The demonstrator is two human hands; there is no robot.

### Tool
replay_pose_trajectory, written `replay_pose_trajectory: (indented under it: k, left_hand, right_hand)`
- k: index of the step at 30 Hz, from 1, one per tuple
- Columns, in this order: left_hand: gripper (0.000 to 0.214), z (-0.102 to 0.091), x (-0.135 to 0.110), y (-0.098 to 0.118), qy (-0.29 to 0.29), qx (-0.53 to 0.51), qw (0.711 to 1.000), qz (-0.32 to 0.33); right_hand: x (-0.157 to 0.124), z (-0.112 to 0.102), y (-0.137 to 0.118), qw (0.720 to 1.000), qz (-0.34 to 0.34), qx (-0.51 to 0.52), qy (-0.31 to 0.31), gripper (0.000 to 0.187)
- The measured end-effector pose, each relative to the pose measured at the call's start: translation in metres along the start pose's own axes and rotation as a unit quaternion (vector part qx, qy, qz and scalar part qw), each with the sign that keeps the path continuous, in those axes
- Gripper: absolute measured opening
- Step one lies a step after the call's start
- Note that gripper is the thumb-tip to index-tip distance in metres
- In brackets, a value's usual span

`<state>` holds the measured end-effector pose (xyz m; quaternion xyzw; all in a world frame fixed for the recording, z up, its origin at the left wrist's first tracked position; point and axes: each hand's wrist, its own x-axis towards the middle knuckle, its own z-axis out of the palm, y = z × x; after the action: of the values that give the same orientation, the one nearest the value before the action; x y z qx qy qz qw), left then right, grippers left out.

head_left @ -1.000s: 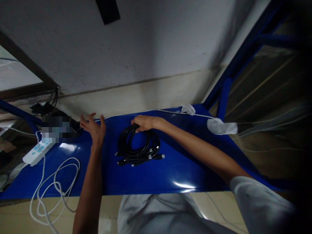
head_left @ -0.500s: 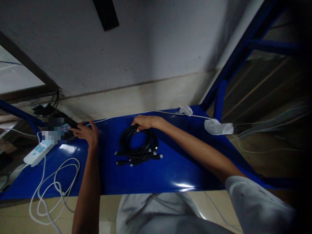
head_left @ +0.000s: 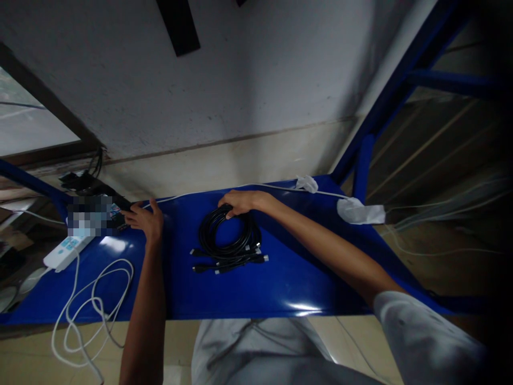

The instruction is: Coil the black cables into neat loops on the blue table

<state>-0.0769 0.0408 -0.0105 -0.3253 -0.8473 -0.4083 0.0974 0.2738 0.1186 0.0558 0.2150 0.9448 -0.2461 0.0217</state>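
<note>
Currently our right hand pinches the round black cable coil between the glossy blue table's front and back edges, its loops liable to spread if we loosen, while whether our left hand grips anything we cannot tell.

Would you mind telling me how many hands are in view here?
2: the left hand is beside the dark items near the white power strip; the right hand grips the far side of the coiled black cables. No other hand shows.
</note>
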Motion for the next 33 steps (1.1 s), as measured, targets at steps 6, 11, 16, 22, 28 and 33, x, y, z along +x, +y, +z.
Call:
replay_pose_trajectory:
  k: [6,11,16,22,28,33]
  left_hand:
    - [0.064,-0.004,-0.005,0.007,0.0,-0.004,1.0,0.016]
    - [0.065,-0.009,-0.004,0.008,0.002,0.002,1.0,0.014]
    - [0.061,-0.009,0.0,0.004,-0.005,0.012,1.0,-0.001]
    - [0.06,-0.009,-0.002,0.005,0.005,-0.001,1.0,0.012]
    - [0.054,-0.007,-0.02,0.024,-0.015,-0.02,0.996,0.088]
    - [0.05,0.0,-0.032,0.035,-0.056,-0.026,0.99,0.127]
  right_hand:
    - [-0.003,0.002,-0.008,0.998,0.041,-0.036,-0.01,0.054]
    - [-0.006,0.001,-0.012,0.998,0.036,-0.036,-0.023,0.052]
    - [-0.006,0.003,-0.011,0.998,0.034,-0.043,-0.022,0.068]
    - [-0.004,0.007,-0.005,1.0,0.019,0.021,-0.002,0.058]
    - [-0.011,0.002,0.002,1.0,0.01,0.004,-0.001,0.056]
    - [-0.032,-0.001,0.014,1.0,0.011,0.0,-0.003,0.051]
